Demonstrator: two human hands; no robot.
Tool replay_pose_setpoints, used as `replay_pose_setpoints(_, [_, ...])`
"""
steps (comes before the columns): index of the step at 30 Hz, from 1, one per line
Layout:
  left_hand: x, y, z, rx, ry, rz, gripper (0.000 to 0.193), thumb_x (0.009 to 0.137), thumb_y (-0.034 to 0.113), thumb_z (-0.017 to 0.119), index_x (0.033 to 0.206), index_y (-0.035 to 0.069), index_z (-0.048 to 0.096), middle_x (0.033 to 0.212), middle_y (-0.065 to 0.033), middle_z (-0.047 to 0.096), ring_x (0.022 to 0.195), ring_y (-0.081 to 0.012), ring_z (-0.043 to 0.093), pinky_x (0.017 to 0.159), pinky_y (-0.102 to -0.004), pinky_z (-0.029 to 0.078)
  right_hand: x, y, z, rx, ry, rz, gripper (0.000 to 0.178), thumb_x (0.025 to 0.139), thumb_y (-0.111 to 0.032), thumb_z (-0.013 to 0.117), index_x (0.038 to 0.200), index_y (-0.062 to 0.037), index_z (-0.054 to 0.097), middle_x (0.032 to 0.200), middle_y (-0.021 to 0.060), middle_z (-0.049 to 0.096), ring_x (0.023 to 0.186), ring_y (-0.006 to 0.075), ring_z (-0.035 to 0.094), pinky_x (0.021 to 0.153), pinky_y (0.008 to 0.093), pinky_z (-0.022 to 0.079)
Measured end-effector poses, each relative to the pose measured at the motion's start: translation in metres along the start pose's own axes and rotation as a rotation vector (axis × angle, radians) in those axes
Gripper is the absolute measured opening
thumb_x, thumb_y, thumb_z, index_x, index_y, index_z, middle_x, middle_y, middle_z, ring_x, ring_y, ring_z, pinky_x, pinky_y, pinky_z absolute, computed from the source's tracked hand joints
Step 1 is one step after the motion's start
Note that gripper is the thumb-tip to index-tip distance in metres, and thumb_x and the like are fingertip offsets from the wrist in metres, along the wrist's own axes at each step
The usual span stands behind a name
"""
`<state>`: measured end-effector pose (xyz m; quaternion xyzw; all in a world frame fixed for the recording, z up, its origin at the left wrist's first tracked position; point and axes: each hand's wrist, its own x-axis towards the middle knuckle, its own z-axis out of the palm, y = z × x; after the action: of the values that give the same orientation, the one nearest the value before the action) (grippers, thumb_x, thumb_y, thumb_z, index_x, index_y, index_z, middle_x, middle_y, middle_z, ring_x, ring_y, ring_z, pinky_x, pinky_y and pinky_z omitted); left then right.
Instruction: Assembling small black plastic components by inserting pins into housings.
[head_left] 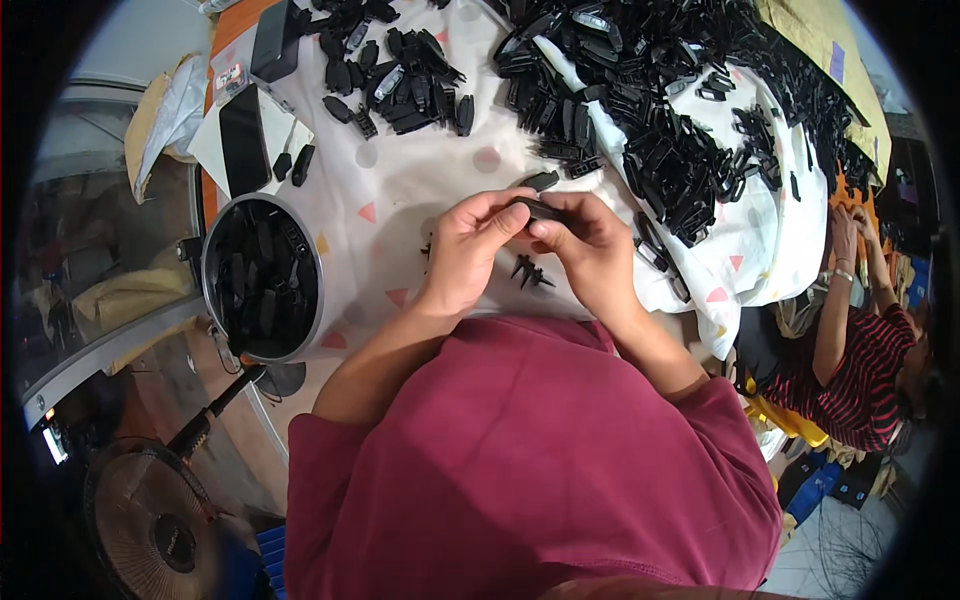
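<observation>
Over the near edge of the cloth-covered table, my left hand (466,248) and my right hand (592,252) meet, thumbs and fingers closed on a small, long black plastic piece (540,209). Fingers cover part of it, so its exact kind is hard to make out. Just beyond my fingertips lies a similar black piece (542,181). Several tiny dark spiky parts (531,271) rest on the cloth between my wrists. A large heap of black plastic pieces (650,150), some with comb-like teeth, spreads across the far right. A smaller heap (410,95) sits at the far left.
A round container (318,270) filled with black pieces stands left of my arm. Behind it are a dark phone-like slab (244,140) and a black box (275,42). A fan (150,520) is at lower left. Another person (850,370) works at far right.
</observation>
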<state>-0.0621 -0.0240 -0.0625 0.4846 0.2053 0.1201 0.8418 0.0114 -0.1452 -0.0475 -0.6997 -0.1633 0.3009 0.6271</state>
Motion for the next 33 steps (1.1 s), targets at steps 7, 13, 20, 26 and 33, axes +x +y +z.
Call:
replay_pose_setpoints(7, [0.021,0.007,0.005,-0.022,-0.122,-0.036,0.023,0.084,0.015,0.056,0.099,-0.002,0.058,0.087,-0.0052,0.061,0.078,-0.0094,0.055,0.073,-0.0216,0.044,0.002,-0.007,-0.006,0.238,0.035,0.015,0.025,0.079,-0.003,0.060,0.100,0.0060,0.052,0.086,0.0110,0.060,0.075,0.0145,0.060,0.066,0.0247,0.050])
replay_pose_setpoints(13, [0.025,0.010,0.019,-0.040,-0.098,0.017,0.022,0.084,0.017,0.057,0.096,-0.001,0.059,0.086,-0.0029,0.060,0.079,-0.0076,0.053,0.072,-0.0204,0.042,0.000,-0.002,-0.020,0.290,0.001,-0.062,0.018,0.079,-0.004,0.059,0.093,0.0047,0.053,0.086,0.0119,0.061,0.072,0.0155,0.062,0.066,0.0255,0.051])
replay_pose_setpoints(20, [0.080,-0.002,-0.016,0.878,0.254,0.426,0.013,0.077,0.016,0.058,0.079,0.003,0.055,0.077,-0.0095,0.057,0.067,-0.0207,0.057,0.063,-0.0290,0.046,0.004,0.001,-0.050,-0.323,0.053,-0.156,0.024,0.079,-0.004,0.058,0.103,-0.0005,0.054,0.096,0.0131,0.060,0.075,0.0141,0.060,0.062,0.0237,0.048])
replay_pose_setpoints(26, [0.089,0.005,-0.019,1.804,0.423,0.341,0.017,0.074,0.020,0.059,0.081,0.006,0.053,0.090,-0.0126,0.050,0.072,-0.0299,0.058,0.062,-0.0392,0.046,-0.025,0.007,-0.077,-1.283,-0.114,-0.430,0.030,0.064,0.002,0.055,0.092,-0.0084,0.061,0.098,0.0095,0.053,0.084,0.0270,0.052,0.069,0.0329,0.046])
replay_pose_setpoints(33, [0.067,0.000,-0.039,1.706,0.144,0.454,0.020,0.071,0.019,0.063,0.083,0.008,0.052,0.088,-0.0107,0.054,0.074,-0.0284,0.058,0.063,-0.0395,0.046,-0.007,0.015,-0.059,-0.632,-0.048,-0.360,0.022,0.074,-0.001,0.061,0.095,-0.0013,0.056,0.088,0.0096,0.061,0.072,0.0192,0.059,0.061,0.0257,0.047])
